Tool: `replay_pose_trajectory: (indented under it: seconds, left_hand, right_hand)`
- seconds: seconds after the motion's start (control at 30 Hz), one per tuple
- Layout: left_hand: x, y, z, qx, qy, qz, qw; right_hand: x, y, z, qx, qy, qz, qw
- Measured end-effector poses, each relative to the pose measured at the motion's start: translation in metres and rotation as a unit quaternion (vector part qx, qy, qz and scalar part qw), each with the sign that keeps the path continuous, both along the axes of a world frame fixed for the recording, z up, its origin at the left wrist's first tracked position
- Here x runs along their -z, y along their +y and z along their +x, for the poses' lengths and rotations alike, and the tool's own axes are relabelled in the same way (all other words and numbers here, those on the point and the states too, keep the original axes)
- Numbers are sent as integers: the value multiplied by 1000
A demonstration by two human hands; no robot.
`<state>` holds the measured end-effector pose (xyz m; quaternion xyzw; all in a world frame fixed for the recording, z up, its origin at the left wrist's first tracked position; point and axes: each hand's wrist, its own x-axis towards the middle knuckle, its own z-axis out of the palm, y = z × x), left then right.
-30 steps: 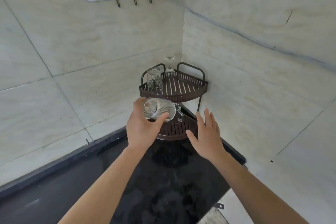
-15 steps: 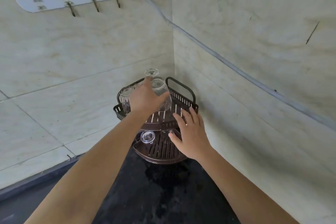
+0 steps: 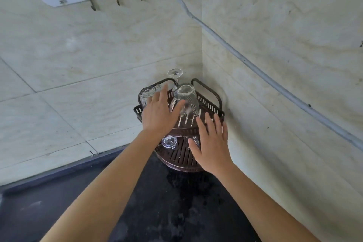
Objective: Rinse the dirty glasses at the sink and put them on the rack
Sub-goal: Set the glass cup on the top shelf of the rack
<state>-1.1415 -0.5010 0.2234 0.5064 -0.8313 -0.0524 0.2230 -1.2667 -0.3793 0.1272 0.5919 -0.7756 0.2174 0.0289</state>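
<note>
Head view: left hand (image 3: 157, 118), fingers straight, touches inverted glass (image 3: 186, 100) on rack (image 3: 211, 105); right hand (image 3: 212, 145), fingers spread, at glass's 5 o'clock.

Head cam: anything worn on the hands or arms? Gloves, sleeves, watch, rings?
Nothing worn that shows. The left hand and right hand are bare: no gloves, no rings visible. The left forearm and right forearm are bare to the frame edge: no sleeves, watch, bands or markings.
</note>
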Motion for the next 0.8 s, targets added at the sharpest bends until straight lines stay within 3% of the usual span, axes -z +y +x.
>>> replay_pose_trajectory:
  seconds: [0.1, 0.17, 0.37, 0.53, 0.8]
  left_hand:
    - [14, 25, 64, -14, 62, -108, 992]
    - [33, 41, 118, -66, 34, -122, 990]
    - [93, 122, 290, -277, -71, 2, 958]
    - [119, 211, 414, -416, -80, 66, 903]
    - [121, 371, 620, -546, -71, 100, 829]
  right_hand:
    - [7, -8, 27, 5, -22, -42, 999]
    - [14, -13, 52, -19, -16, -60, 998]
    - [33, -20, 162, -163, 6, -49, 985]
    - [43, -5, 278, -273, 6, 3, 962]
    - [53, 73, 531, -421, 12, 53, 905]
